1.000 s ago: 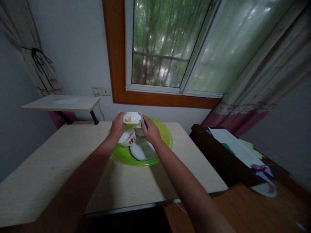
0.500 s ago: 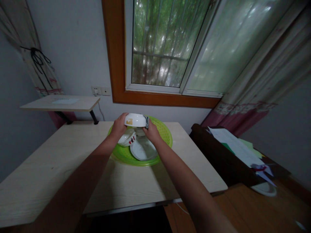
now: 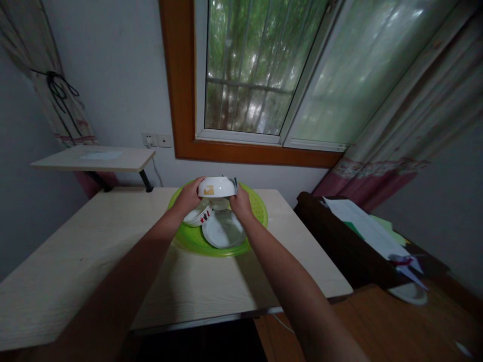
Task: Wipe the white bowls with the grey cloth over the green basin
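Note:
A white bowl (image 3: pixel 218 187) with a yellow mark on its side is held up above the green plastic basket (image 3: pixel 260 211). My left hand (image 3: pixel 190 195) is closed on the bowl's left side. On the other side, my right hand (image 3: pixel 240 202) grips a grey patterned cloth (image 3: pixel 235 185) pressed against the bowl's rim; its fingertips are hidden. Below, inside the basket, a white bowl with red and dark figures (image 3: pixel 196 216) leans at the left. A whitish plate (image 3: pixel 224 230) lies at the front, and another pale dish (image 3: pixel 219 203) shows partly behind it.
The basket stands on a pale wooden table (image 3: pixel 90 241). A small raised shelf (image 3: pixel 94 160) is at the table's back left. Behind is a window with a wooden frame (image 3: pixel 245 153). To the right, papers (image 3: pixel 362 226) lie on a dark brown piece of furniture (image 3: pixel 332 241).
The held bowl has shifted slightly to the right, together with both hands and the cloth. The dishes in the basket have stayed in place.

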`<state>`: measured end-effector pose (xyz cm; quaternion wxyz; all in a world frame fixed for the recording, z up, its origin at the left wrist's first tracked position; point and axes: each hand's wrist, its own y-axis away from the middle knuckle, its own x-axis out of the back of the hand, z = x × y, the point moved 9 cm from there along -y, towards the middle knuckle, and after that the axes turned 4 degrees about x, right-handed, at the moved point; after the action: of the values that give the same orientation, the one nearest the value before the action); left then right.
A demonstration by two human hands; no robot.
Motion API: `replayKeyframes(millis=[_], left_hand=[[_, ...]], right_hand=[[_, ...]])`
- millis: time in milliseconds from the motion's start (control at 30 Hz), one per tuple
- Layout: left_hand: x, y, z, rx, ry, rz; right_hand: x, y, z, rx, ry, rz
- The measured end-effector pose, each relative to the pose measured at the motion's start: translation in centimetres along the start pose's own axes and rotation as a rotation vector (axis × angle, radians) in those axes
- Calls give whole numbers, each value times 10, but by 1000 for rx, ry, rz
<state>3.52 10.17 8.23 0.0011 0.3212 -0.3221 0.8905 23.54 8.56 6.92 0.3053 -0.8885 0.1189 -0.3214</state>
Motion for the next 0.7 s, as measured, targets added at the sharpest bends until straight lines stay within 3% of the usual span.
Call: replayKeyframes(millis=[167,400,700], left_hand=[[3,1,-7,47,-1,26],[10,1,-15,82,9,85],[20,1,-23,185,-27,171]], right_hand=[[-5,1,-5,21,57,-29],[-6,5,-28,176,65,-40],[-14,27,-95,543,152,-174]])
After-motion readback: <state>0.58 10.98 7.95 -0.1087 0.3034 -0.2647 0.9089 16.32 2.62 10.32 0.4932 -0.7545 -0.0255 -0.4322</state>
